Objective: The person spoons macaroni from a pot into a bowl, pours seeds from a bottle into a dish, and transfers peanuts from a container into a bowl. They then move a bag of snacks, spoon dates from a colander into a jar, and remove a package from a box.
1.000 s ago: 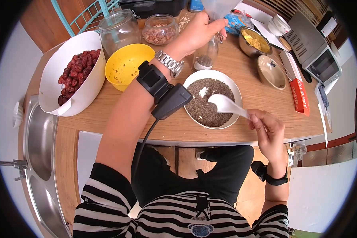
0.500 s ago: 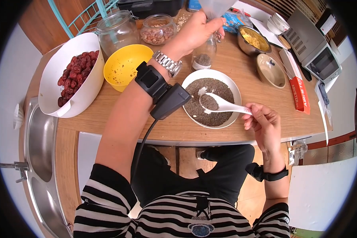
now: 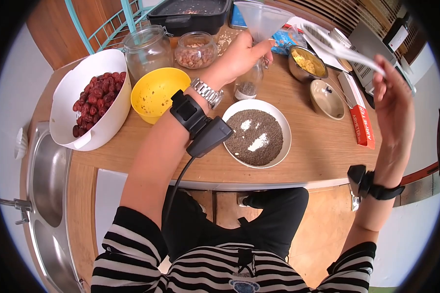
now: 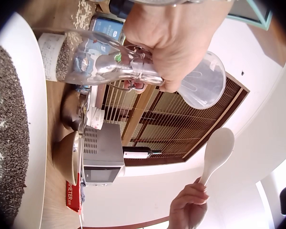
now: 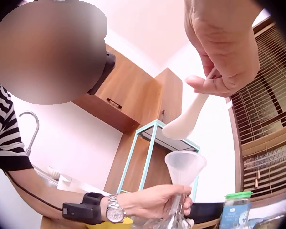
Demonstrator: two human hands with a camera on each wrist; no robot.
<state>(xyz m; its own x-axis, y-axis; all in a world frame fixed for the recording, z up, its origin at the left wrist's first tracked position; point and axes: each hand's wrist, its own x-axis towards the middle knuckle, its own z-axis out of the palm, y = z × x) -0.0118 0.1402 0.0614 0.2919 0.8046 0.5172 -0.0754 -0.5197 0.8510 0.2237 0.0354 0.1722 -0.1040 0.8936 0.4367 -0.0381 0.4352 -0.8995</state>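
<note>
On the head feed, I have a clear glass bottle (image 3: pixel 249 80) with dark grains in its base, topped by a translucent funnel (image 3: pixel 261 22). The left hand (image 3: pixel 234 61) curls closed round the neck. Nearer, a white bowl (image 3: pixel 286 139) holds fine dark seeds (image 3: pixel 242 139) and patches of white powder (image 3: pixel 258 142). To the left are a speckled yellow bowl (image 3: pixel 159 93) and a white tub (image 3: pixel 63 117) of wrinkled red dates (image 3: pixel 97 101).

My left wrist feed shows the bottle's metal clasp (image 4: pixel 137 67) beside the gripping fingers.

On the right wrist feed, the right hand (image 5: pixel 224 52) pinches a smooth white spoon (image 5: pixel 183 121) narrowly by its handle, its scoop above the funnel; I can't tell what it carries.
</note>
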